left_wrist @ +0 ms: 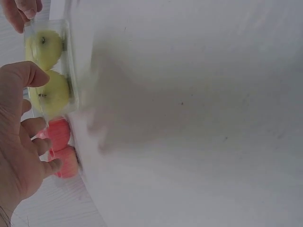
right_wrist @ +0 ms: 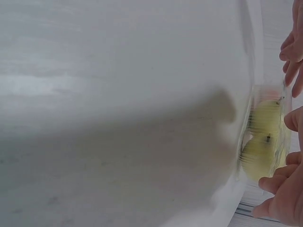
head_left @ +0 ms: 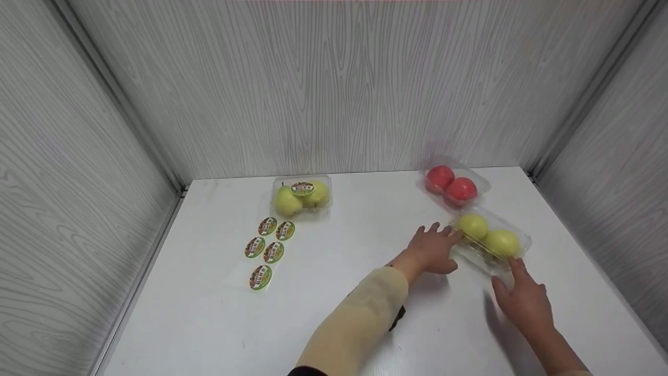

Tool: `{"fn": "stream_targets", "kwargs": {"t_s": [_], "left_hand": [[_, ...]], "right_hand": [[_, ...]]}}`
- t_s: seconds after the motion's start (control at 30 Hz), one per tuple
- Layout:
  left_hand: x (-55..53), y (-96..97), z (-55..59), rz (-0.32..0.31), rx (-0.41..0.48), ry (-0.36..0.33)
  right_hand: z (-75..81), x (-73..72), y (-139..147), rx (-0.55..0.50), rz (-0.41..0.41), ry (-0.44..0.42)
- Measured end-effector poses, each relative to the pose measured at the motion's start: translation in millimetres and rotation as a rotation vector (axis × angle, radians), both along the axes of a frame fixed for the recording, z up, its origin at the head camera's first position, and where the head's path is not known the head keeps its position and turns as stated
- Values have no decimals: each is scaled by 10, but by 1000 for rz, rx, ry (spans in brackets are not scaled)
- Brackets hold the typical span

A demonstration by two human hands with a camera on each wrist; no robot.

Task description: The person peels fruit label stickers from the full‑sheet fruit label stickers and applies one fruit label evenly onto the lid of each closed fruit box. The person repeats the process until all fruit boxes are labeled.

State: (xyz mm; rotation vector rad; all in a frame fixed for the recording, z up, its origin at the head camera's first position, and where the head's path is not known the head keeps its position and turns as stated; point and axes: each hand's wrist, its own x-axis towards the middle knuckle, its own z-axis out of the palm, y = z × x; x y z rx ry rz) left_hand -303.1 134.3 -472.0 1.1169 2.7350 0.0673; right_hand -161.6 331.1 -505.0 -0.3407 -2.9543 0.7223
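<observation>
On the right of the table [head_left: 386,209], the clear box [head_left: 476,253] of yellow fruit [head_left: 502,244] lies just before the red fruit [head_left: 461,190]. The left hand [head_left: 433,250] spreads its fingers at one end; the right hand [head_left: 526,300], loosely spread, meets the other, neither visibly gripping. Uneven pushing could swing the box into its neighbour.

Yellow fruit [head_left: 502,243], grey wood-grained wall [head_left: 334,89]
</observation>
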Motion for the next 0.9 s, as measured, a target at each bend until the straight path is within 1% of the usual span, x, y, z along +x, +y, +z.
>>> {"fn": "stream_targets", "kwargs": {"t_s": [0.23, 0.37, 0.47, 0.57, 0.73, 0.9], "left_hand": [[80, -138, -46, -9, -9, 23], [135, -262, -44, -9, -35, 42], [166, -371, -38, -3, -38, 53], [195, -499, -18, 6, -37, 60], [226, -758, 8, 27, -40, 71], [241, -1019, 7, 55, -51, 83]], "right_hand": [[-2, 50, -101, -9, 6, -35], [0, 80, -181, -15, 24, -45], [-6, 86, -244, -21, 44, -39], [-6, 70, -317, -17, 66, -21], [2, 2, -481, -4, 113, 15], [5, -73, -647, -15, 174, 41]]}}
